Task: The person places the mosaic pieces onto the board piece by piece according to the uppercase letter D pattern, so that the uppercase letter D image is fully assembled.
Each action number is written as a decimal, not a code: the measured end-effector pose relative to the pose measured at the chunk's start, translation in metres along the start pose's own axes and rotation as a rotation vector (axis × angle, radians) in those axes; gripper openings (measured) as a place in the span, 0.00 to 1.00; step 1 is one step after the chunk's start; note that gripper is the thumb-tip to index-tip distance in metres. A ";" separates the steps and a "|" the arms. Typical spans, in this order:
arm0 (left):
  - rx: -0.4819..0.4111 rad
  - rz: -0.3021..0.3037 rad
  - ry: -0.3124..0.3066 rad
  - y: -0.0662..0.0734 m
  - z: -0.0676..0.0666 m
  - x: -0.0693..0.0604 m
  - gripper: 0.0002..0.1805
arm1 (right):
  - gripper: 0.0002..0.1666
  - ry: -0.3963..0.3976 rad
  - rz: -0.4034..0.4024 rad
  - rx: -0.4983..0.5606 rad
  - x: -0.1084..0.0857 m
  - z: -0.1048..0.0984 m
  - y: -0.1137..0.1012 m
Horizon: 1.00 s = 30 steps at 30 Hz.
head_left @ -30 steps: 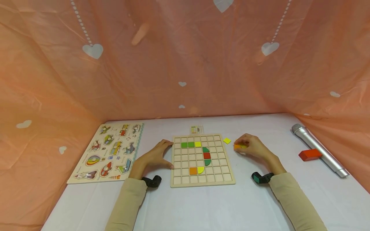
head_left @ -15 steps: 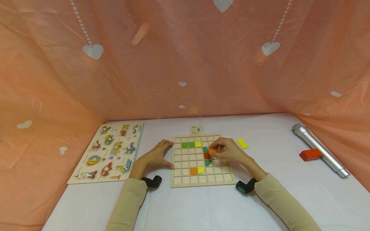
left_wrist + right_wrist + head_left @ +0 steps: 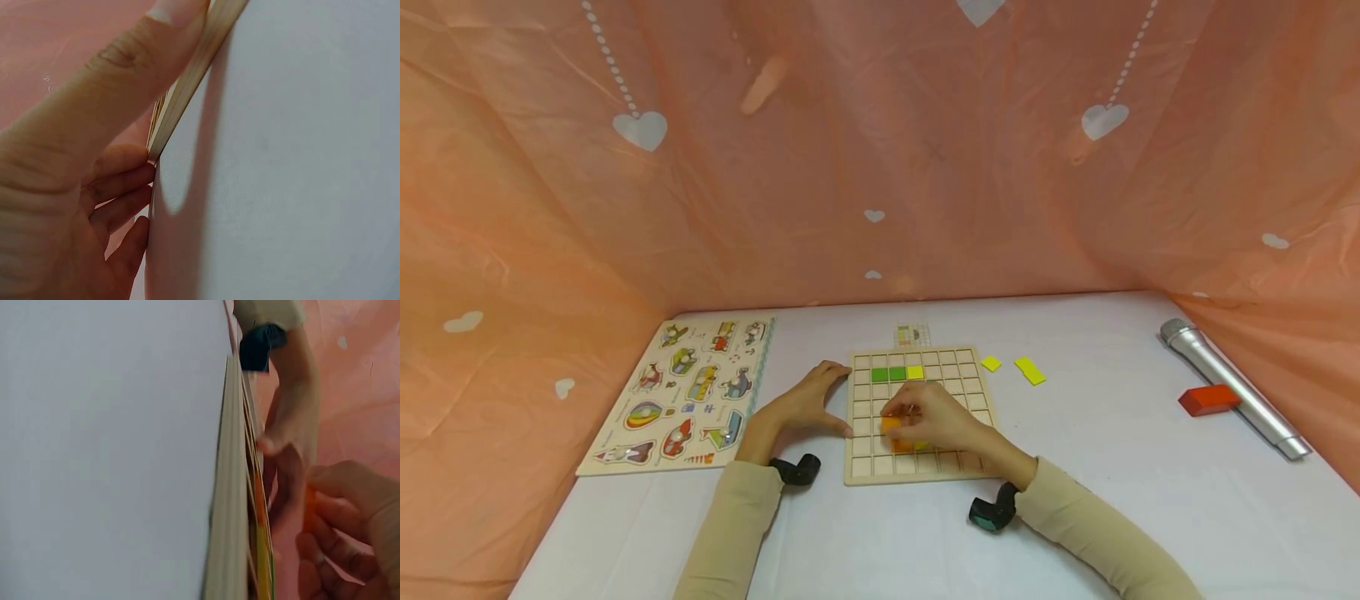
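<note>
The wooden grid board [image 3: 868,468] lies in the middle of the table. Along its left edge rests my left hand [image 3: 801,406], thumb and fingers spread and touching the rim; the left wrist view shows the thumb [image 3: 112,81] against the board's side. Over the lower middle cells, my right hand [image 3: 936,417] pinches an orange square [image 3: 890,424], which the right wrist view also shows as an orange piece [image 3: 310,509] between thumb and fingers. An orange square [image 3: 902,446] lies in a cell just below it. Two green squares [image 3: 889,374] and a yellow square [image 3: 914,372] form an upper row.
Yellow pieces [image 3: 991,363] lie right of the board, and a small pattern card [image 3: 912,335] lies behind it. A picture puzzle board [image 3: 655,392] is at the left. At the right, a red block [image 3: 1208,400] touches a silver microphone [image 3: 1240,392].
My right hand has picked up the orange square from beside the yellow pieces and carried it left across the board, now covering the green and red pieces. The left hand stays at the rim.
</note>
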<state>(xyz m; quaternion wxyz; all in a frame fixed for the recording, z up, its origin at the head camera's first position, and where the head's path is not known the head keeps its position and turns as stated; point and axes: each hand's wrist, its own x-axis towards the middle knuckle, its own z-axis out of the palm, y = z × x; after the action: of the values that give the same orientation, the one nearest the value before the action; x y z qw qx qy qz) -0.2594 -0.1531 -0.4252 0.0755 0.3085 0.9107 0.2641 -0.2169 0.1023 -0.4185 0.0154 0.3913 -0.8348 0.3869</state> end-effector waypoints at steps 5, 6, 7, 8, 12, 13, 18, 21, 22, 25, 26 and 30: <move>-0.009 0.001 0.001 0.000 0.000 0.000 0.55 | 0.12 -0.081 -0.002 -0.035 0.003 0.012 -0.003; -0.008 0.002 0.001 0.000 0.000 0.000 0.55 | 0.12 -0.096 0.002 -0.045 0.003 0.013 -0.004; -0.008 0.003 0.002 0.000 -0.001 0.000 0.55 | 0.11 -0.107 0.002 -0.061 0.003 0.015 -0.005; -0.010 0.003 0.002 0.000 -0.001 0.000 0.54 | 0.11 -0.115 0.002 -0.073 0.003 0.016 -0.005; -0.011 0.007 0.005 0.000 -0.001 0.000 0.54 | 0.10 -0.130 0.010 -0.098 0.004 0.018 -0.006; -0.013 0.006 0.005 0.001 -0.001 0.000 0.54 | 0.10 -0.130 0.013 -0.102 0.004 0.018 -0.007; -0.015 0.002 0.005 0.000 0.000 0.001 0.54 | 0.11 -0.140 0.026 -0.084 0.004 0.016 -0.008; -0.014 0.000 0.003 0.000 0.000 0.001 0.54 | 0.11 -0.149 0.029 -0.066 0.004 0.015 -0.008; -0.013 -0.002 0.003 0.000 0.000 0.001 0.54 | 0.11 -0.151 0.026 -0.065 0.004 0.015 -0.008; -0.014 -0.003 0.000 0.000 0.000 0.001 0.55 | 0.11 -0.148 0.017 -0.062 0.004 0.015 -0.007; -0.013 -0.004 -0.001 0.000 0.000 0.001 0.55 | 0.11 -0.146 0.014 -0.059 0.004 0.015 -0.006; -0.007 -0.008 -0.004 0.000 0.000 0.001 0.55 | 0.11 -0.135 0.008 -0.059 0.004 0.016 -0.005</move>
<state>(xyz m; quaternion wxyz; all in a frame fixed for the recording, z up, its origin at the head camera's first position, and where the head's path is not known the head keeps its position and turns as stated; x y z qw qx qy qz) -0.2607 -0.1525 -0.4248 0.0793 0.3050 0.9109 0.2664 -0.2117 0.0876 -0.4250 -0.0310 0.4127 -0.8466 0.3348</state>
